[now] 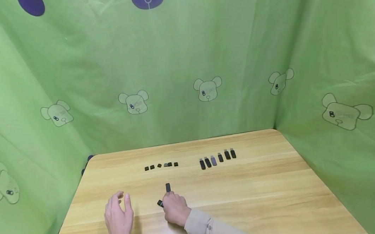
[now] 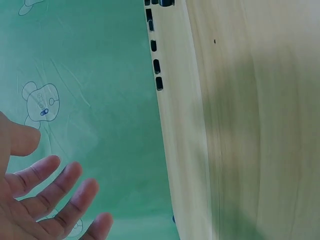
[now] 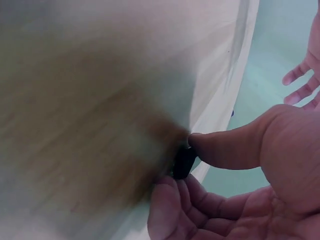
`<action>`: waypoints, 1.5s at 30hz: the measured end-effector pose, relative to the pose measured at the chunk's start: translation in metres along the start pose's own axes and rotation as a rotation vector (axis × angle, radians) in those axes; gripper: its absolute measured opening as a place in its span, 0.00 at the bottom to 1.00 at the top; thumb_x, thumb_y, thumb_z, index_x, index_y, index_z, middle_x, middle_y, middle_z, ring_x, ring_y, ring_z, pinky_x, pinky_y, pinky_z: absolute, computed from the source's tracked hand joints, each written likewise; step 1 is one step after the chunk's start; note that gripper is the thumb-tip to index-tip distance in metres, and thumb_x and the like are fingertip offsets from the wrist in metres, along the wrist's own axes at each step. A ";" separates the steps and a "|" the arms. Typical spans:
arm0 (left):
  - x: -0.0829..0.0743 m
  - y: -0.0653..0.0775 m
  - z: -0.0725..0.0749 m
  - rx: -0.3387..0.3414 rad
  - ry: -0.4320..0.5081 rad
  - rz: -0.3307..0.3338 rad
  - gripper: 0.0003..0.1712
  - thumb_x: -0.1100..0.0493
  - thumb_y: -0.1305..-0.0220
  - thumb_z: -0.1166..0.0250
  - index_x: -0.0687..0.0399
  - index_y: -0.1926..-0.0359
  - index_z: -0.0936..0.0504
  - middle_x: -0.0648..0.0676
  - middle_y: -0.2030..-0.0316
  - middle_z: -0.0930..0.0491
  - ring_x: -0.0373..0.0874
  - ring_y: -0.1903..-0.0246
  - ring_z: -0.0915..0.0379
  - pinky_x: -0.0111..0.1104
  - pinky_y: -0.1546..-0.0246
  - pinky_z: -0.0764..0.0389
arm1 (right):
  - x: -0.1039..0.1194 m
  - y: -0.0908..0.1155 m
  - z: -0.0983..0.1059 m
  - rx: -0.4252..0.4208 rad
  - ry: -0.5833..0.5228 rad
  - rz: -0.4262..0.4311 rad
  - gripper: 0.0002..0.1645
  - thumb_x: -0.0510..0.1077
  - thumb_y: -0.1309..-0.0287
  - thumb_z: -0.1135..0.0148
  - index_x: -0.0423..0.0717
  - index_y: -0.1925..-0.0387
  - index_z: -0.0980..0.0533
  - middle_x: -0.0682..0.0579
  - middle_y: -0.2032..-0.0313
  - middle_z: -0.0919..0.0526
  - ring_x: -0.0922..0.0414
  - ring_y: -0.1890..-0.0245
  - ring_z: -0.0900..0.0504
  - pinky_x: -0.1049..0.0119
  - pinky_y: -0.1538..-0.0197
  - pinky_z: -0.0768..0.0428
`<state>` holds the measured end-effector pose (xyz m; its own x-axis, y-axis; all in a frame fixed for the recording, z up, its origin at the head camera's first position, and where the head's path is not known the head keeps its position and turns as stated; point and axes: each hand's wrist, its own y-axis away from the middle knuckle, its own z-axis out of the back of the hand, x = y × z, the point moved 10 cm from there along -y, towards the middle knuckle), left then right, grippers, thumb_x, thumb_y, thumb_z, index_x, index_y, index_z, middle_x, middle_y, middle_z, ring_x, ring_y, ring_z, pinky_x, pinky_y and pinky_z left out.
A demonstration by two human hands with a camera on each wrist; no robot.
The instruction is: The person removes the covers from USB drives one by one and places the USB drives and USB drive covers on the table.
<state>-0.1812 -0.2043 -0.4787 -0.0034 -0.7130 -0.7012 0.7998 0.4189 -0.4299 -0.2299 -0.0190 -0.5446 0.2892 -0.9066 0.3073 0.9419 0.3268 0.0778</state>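
My right hand (image 1: pixel 175 207) is low over the table, pinching a small black USB flash drive (image 1: pixel 160 203) that sticks out on its left side. In the right wrist view, the black drive (image 3: pixel 184 162) shows between thumb and fingers, partly hidden. Just beyond the fingertips is a second black USB flash drive (image 1: pixel 168 187); its near end is covered, and I cannot tell whether the fingers touch it. Off to the left, my left hand (image 1: pixel 119 217) holds nothing, thumb and fingers apart and loosely bent. The left wrist view shows the same hand (image 2: pixel 55 200) with its fingers spread.
Several small dark caps (image 1: pixel 152 167) lie in a row toward the back left of the wooden table (image 1: pixel 258 198). Right of them stands a row of several USB drives (image 1: pixel 220 157), metal plugs pointing away. Green curtains (image 1: pixel 172 61) surround the back and sides.
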 end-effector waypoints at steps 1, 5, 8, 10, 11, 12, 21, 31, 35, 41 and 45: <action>-0.001 0.000 -0.001 0.000 0.004 -0.005 0.16 0.59 0.27 0.40 0.70 0.49 0.22 0.72 0.52 0.17 0.67 0.54 0.21 0.59 0.52 0.22 | -0.001 0.000 0.000 0.011 -0.013 -0.010 0.13 0.36 0.51 0.28 0.38 0.65 0.24 0.49 0.72 0.25 0.56 0.77 0.28 0.64 0.78 0.27; -0.005 -0.001 -0.003 -0.009 0.016 -0.031 0.16 0.59 0.28 0.39 0.70 0.50 0.21 0.71 0.53 0.17 0.66 0.56 0.20 0.58 0.54 0.22 | -0.004 0.000 0.007 0.038 -0.074 -0.042 0.15 0.39 0.45 0.30 0.35 0.59 0.24 0.48 0.70 0.25 0.56 0.75 0.28 0.63 0.76 0.25; -0.010 -0.001 -0.006 -0.021 0.027 -0.050 0.15 0.60 0.29 0.38 0.69 0.50 0.20 0.70 0.54 0.16 0.65 0.56 0.20 0.56 0.54 0.22 | -0.006 0.001 0.019 0.033 -0.125 -0.059 0.17 0.43 0.39 0.31 0.34 0.56 0.24 0.49 0.69 0.24 0.56 0.74 0.27 0.62 0.73 0.23; -0.014 -0.002 -0.007 -0.029 0.041 -0.066 0.15 0.61 0.30 0.37 0.69 0.50 0.20 0.70 0.54 0.16 0.65 0.56 0.20 0.56 0.54 0.22 | -0.008 0.002 0.030 0.024 -0.163 -0.072 0.17 0.44 0.38 0.32 0.35 0.56 0.24 0.49 0.70 0.25 0.56 0.74 0.28 0.63 0.72 0.23; -0.017 -0.003 -0.009 -0.029 0.045 -0.074 0.15 0.61 0.30 0.37 0.69 0.50 0.20 0.70 0.55 0.16 0.65 0.56 0.20 0.56 0.54 0.22 | -0.010 0.003 0.036 0.018 -0.185 -0.076 0.17 0.44 0.37 0.33 0.35 0.55 0.24 0.50 0.70 0.25 0.56 0.74 0.28 0.63 0.72 0.23; -0.021 -0.004 -0.010 -0.029 0.051 -0.085 0.14 0.61 0.30 0.37 0.69 0.50 0.20 0.69 0.55 0.16 0.64 0.56 0.20 0.56 0.54 0.21 | -0.012 0.004 0.042 0.012 -0.209 -0.085 0.18 0.45 0.36 0.34 0.34 0.54 0.24 0.50 0.70 0.25 0.56 0.74 0.28 0.64 0.72 0.24; -0.062 -0.007 -0.022 -0.011 0.117 -0.194 0.13 0.62 0.30 0.37 0.69 0.52 0.19 0.67 0.56 0.15 0.61 0.57 0.19 0.54 0.52 0.22 | -0.027 0.014 0.096 -0.092 -0.362 -0.092 0.10 0.45 0.33 0.36 0.44 0.62 0.27 0.53 0.71 0.26 0.57 0.75 0.28 0.66 0.73 0.28; -0.112 -0.002 -0.035 0.016 0.189 -0.330 0.11 0.61 0.31 0.36 0.64 0.54 0.18 0.62 0.59 0.14 0.57 0.58 0.19 0.51 0.52 0.22 | -0.042 0.034 0.132 -0.252 -0.344 -0.076 0.10 0.45 0.34 0.36 0.44 0.60 0.26 0.54 0.70 0.24 0.60 0.75 0.29 0.70 0.73 0.30; -0.134 0.004 -0.039 0.034 0.217 -0.395 0.09 0.61 0.32 0.35 0.62 0.55 0.17 0.59 0.58 0.14 0.54 0.56 0.19 0.49 0.51 0.21 | -0.048 0.046 0.141 -0.335 -0.323 -0.070 0.10 0.45 0.35 0.34 0.44 0.61 0.26 0.54 0.70 0.23 0.61 0.75 0.29 0.71 0.74 0.31; -0.158 0.012 -0.048 0.094 0.239 -0.468 0.07 0.59 0.31 0.35 0.58 0.58 0.16 0.55 0.59 0.14 0.50 0.55 0.19 0.45 0.51 0.21 | -0.051 0.064 0.149 -0.418 -0.283 -0.056 0.11 0.45 0.37 0.33 0.43 0.60 0.25 0.52 0.68 0.20 0.62 0.76 0.28 0.71 0.73 0.30; -0.165 0.019 -0.058 0.173 0.258 -0.466 0.06 0.57 0.30 0.36 0.54 0.59 0.16 0.53 0.58 0.14 0.47 0.55 0.20 0.42 0.51 0.20 | -0.048 0.074 0.152 -0.441 -0.276 -0.038 0.11 0.43 0.38 0.32 0.43 0.61 0.25 0.52 0.69 0.21 0.62 0.77 0.29 0.72 0.75 0.31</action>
<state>-0.2002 -0.0462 -0.4044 -0.5098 -0.6307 -0.5851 0.7650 -0.0213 -0.6437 -0.2000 0.0887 -0.4096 0.2531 -0.7924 0.5550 0.9506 0.0973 -0.2947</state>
